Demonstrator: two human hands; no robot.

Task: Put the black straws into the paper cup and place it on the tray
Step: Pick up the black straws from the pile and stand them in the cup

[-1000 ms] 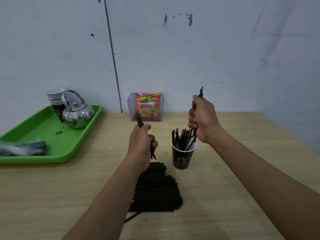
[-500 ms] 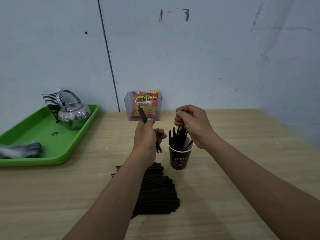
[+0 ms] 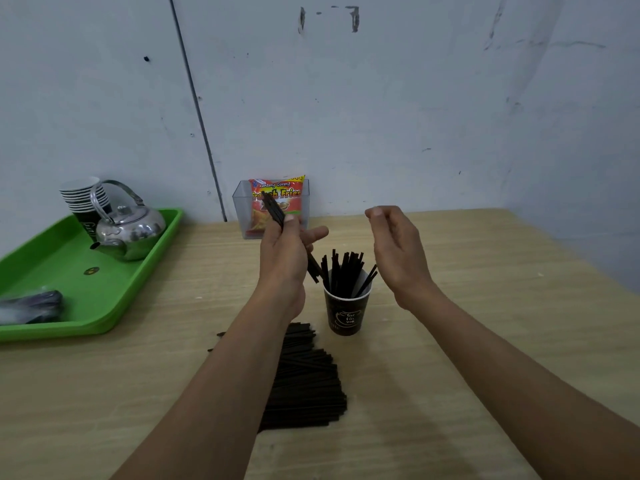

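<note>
Currently, head view, one entry. Step in hand: filling the cup, partly done.

- Left hand (image 3: 284, 261): fingers curled round a small tilted bundle of black straws (image 3: 273, 209), whose lower ends are just beside the cup rim.
- Right hand (image 3: 394, 251): raised beside the cup, fingers loosely bent, holding nothing.
- Paper cup (image 3: 346, 315): dark, printed, upright on the surface (image 3: 485, 323), well apart from the green tray (image 3: 52, 258) at left. A fanned sheaf of straws stands inside.
- Loose pile (image 3: 308, 382): thin straws lying flat near the cup, probably over a hundred, partly hidden by the left forearm.

Next move, by judgement: feed the held bundle in ends first, without tipping the light cup.
</note>
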